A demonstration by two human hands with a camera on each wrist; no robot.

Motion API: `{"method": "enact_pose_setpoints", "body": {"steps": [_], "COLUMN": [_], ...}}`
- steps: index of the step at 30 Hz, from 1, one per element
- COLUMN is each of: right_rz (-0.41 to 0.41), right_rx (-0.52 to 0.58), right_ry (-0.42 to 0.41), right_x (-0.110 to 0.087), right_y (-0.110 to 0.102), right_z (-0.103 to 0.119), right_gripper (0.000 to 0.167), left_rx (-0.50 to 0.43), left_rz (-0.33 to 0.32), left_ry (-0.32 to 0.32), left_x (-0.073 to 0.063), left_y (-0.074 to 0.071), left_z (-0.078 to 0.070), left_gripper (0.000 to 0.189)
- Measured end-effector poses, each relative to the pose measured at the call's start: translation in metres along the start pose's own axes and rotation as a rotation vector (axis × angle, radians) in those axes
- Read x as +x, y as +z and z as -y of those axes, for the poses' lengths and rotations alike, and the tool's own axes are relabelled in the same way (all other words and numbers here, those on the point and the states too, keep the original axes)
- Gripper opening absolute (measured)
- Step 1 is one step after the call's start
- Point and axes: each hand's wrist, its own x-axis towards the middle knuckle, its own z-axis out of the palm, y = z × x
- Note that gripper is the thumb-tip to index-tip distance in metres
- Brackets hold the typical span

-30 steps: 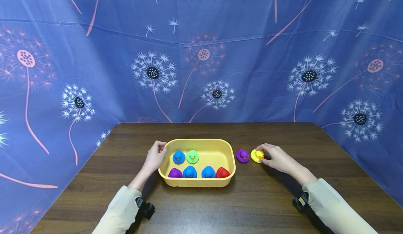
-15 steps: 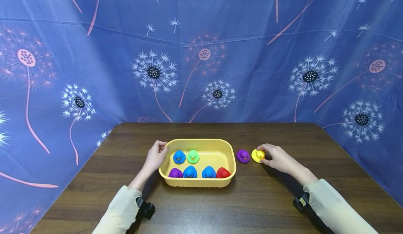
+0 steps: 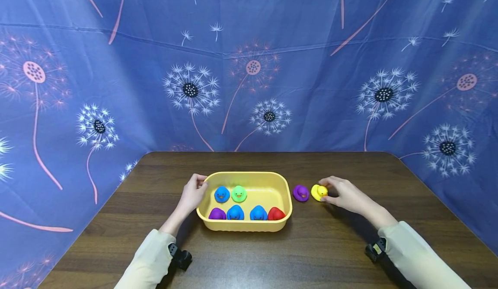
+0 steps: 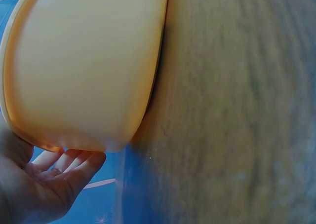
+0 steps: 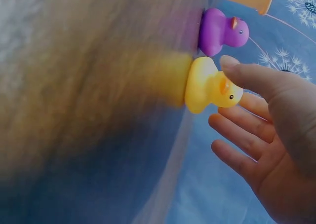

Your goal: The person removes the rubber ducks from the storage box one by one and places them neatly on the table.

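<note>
A yellow tub (image 3: 249, 225) stands on the table with several rubber ducks in it. At its left end my left hand (image 3: 193, 192) grips the wall, fingers (image 4: 81, 167) against the outside in the left wrist view. Upright on the table, right of the tub, is a yellow rubber duck (image 3: 317, 192). My right hand (image 3: 344, 195) is around that duck, thumb and forefinger loosely spread to either side of its head; the remaining fingers (image 5: 234, 157) are fairly straight and apart from it. A purple rubber duck (image 3: 301, 193) sits between the yellow one and the tub.
Inside the tub are a green duck (image 3: 238, 193), a red duck (image 3: 276, 214), a purple duck (image 3: 217, 214) and several blue ducks (image 3: 221, 194). The brown wooden table (image 3: 249, 258) ends at a blue dandelion-print cloth (image 3: 249, 21).
My right hand has drawn slightly rightward, its thumb and forefinger a little wider around the yellow duck. The ducks, the tub and my left hand stay in place.
</note>
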Motion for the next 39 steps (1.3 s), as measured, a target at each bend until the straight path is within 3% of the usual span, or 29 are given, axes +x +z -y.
{"method": "enact_pose_setpoints", "body": {"steps": [6, 14, 22, 39], "right_rz": [-0.072, -0.072, -0.157, -0.112], "right_rx": [-0.015, -0.012, -0.019, 0.069], "right_ry": [-0.044, -0.045, -0.135, -0.184], "right_x": [0.003, 0.010, 0.024, 0.058], "right_y": [-0.006, -0.010, -0.010, 0.006], "right_z": [0.007, 0.020, 0.031, 0.071], "right_gripper": [0.039, 0.038, 0.038, 0.039], "left_rx": [0.000, 0.006, 0.000, 0.006], "left_rz": [-0.006, 0.003, -0.001, -0.027], "left_ry": [0.003, 0.003, -0.001, 0.023], "left_x": [0.000, -0.001, -0.001, -0.003], "left_y": [0.000, 0.000, 0.000, 0.000], "left_z": [0.000, 0.000, 0.000, -0.002], "left_gripper": [0.019, 0.019, 0.018, 0.017]}}
